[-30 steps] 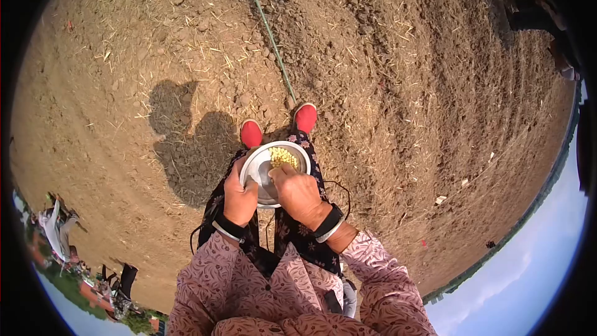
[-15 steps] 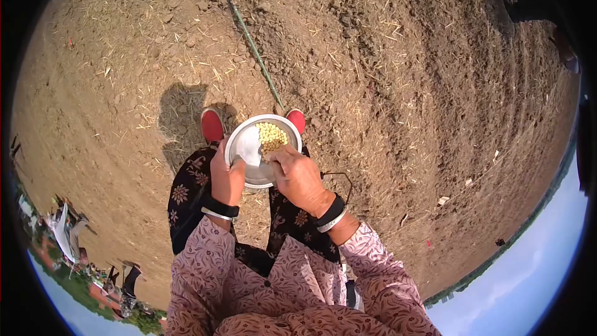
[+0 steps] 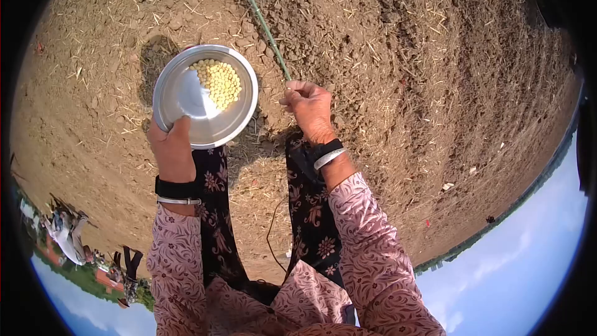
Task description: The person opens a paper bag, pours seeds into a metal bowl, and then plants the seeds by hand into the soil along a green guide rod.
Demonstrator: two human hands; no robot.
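My left hand [image 3: 172,149] grips the near left rim of a round metal bowl [image 3: 171,96], thumb over the edge and fingers hidden beneath. Pale yellow seeds [image 3: 219,82], much like soybeans or chickpeas, lie heaped toward the bowl's far right side. Clear of the bowl on its right, my right hand [image 3: 309,107] is low over the soil with thumb and fingers pinched together. A pale speck shows at those fingertips, but I cannot tell what they hold. The near end of a thin green line [image 3: 266,31] meets the right hand in this view.
Loose brown soil [image 3: 385,118] with straw bits surrounds me, in ridged furrows to the right. Dark flowered trousers [image 3: 214,193] cover my legs, set apart. A thin dark cord [image 3: 271,227] hangs between them. Other people [image 3: 65,236] are far off at the lower left.
My right hand has left the seeds in the bowl and moved right and forward toward the soil by the green line. My left hand has carried the bowl left and forward.
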